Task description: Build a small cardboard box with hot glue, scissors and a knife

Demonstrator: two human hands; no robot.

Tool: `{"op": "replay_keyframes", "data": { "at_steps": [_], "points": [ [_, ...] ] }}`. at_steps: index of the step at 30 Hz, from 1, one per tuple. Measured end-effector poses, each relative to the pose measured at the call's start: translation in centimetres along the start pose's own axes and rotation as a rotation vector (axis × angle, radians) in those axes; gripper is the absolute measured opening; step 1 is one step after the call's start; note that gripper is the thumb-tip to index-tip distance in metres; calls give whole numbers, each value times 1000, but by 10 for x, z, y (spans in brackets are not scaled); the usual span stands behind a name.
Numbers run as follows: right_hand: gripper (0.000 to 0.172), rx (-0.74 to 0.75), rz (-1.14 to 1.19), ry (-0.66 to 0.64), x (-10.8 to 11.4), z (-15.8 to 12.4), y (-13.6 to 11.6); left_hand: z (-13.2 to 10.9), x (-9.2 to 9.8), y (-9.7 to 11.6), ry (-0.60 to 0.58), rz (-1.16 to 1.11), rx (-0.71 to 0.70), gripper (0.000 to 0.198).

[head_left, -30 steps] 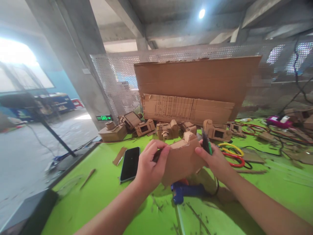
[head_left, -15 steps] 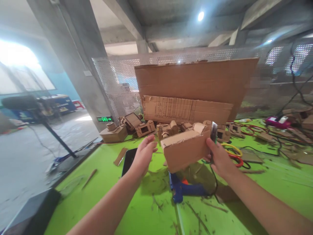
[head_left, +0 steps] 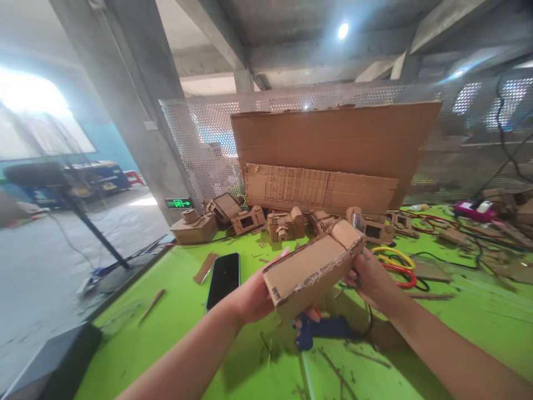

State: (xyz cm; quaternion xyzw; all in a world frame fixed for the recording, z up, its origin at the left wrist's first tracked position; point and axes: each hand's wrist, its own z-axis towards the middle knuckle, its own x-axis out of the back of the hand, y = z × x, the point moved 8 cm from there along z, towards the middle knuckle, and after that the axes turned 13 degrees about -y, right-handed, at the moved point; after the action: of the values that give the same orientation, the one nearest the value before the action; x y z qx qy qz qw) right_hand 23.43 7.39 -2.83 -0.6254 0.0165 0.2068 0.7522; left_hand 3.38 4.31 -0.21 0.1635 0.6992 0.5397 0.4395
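Observation:
A long cardboard box (head_left: 312, 266) is held up over the green table, tilted, with rough torn edges and a raised part at its right end. My left hand (head_left: 256, 294) grips its left end from the side and below, some fingers showing beneath. At the right end my right hand (head_left: 372, 278) holds it, with a shiny tool (head_left: 357, 220) partly hidden behind the box. Under the box lies a blue glue gun (head_left: 325, 329) with a dark cable.
A phone (head_left: 224, 280) lies left of my hand, near a cardboard strip (head_left: 205, 269) and a wooden stick (head_left: 152, 305). Several small cardboard models (head_left: 287, 223) line the back before a large cardboard sheet (head_left: 333, 139). Yellow and red cables (head_left: 395, 258) lie at right.
My left hand has moved right and taken hold of the box's left end. The box has tipped so its upper face shows. More of the phone is visible.

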Motion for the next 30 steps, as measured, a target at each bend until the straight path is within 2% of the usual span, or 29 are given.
{"op": "replay_keyframes", "data": {
  "at_steps": [3,5,8,11,14,17,20,22,25,30],
  "points": [
    [52,0,-5,-13,0,0,1,1,-27,-13,-256,-116,178,69],
    [53,6,-6,-26,-3,0,-2,3,-30,-13,-302,-148,173,76],
    [51,51,-79,-11,-6,0,-16,8,-23,-10,-271,-148,85,79],
    [48,141,-95,74,-3,-2,-31,10,-16,-5,-228,-177,6,77],
    [48,138,-116,111,-1,-7,-36,10,-7,4,-117,-238,-102,69],
    [39,196,-407,-43,-21,-18,-49,8,3,12,24,-281,-199,61],
    [28,313,-871,-359,-64,-34,-60,7,9,14,132,-292,-264,55],
    [28,405,-1073,-452,-83,-43,-64,7,10,13,156,-283,-284,51],
    [30,473,-1207,-463,-93,-47,-68,9,6,11,126,-270,-274,53],
    [30,511,-1272,-422,-93,-47,-69,9,2,8,102,-279,-273,51]
  ]
}}
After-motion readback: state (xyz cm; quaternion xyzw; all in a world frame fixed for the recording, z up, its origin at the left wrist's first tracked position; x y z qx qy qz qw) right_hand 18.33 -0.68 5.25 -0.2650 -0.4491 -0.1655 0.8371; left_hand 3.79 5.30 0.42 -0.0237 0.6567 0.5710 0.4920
